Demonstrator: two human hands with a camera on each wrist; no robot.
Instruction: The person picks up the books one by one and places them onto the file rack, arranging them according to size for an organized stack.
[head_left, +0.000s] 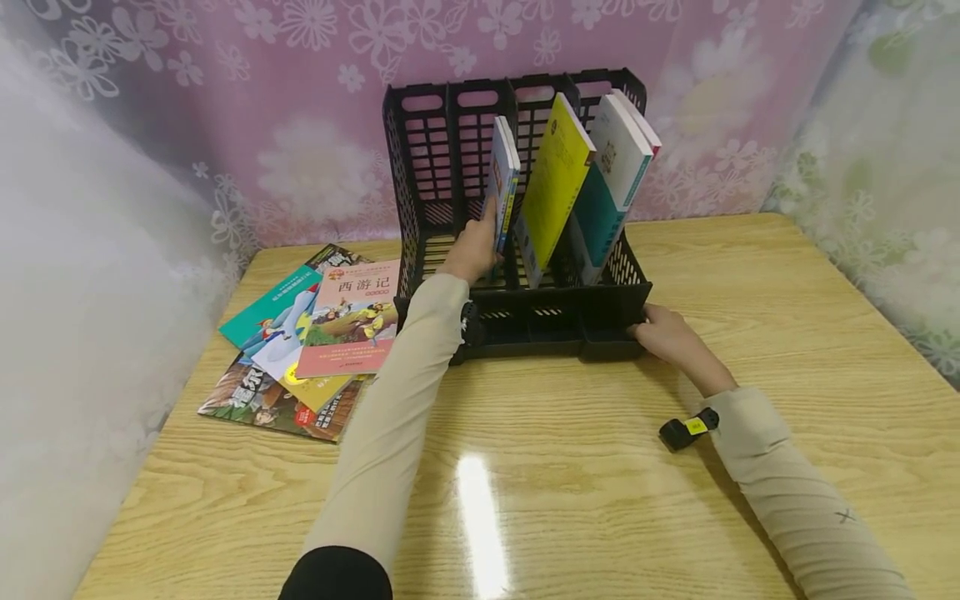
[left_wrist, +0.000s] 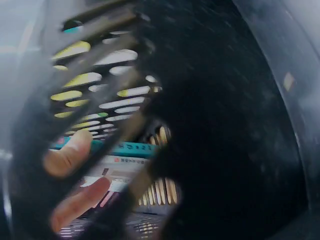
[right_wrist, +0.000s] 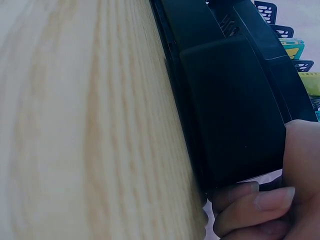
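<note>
A black book rack (head_left: pixel 517 325) with slatted compartments stands on the table. My left hand (head_left: pixel 475 246) reaches into its second compartment from the left and pinches a pair of thin books (head_left: pixel 504 187), which stand upright there. In the left wrist view, thumb and finger (left_wrist: pixel 82 197) show at the books' spines (left_wrist: pixel 127 150), partly hidden by the dark rack wall. At the rack's front right corner, my right hand (head_left: pixel 671 337) grips the edge with curled fingers (right_wrist: pixel 250 205). A yellow book (head_left: pixel 558 179) leans in the third compartment, and white-and-teal books (head_left: pixel 611 183) in the fourth.
Several loose picture books lie overlapped left of the rack, a pink one (head_left: pixel 352 317) on top and a teal one (head_left: pixel 262 308) under it. A flowered curtain (head_left: pixel 300 125) hangs behind the wooden table (head_left: pixel 585 467).
</note>
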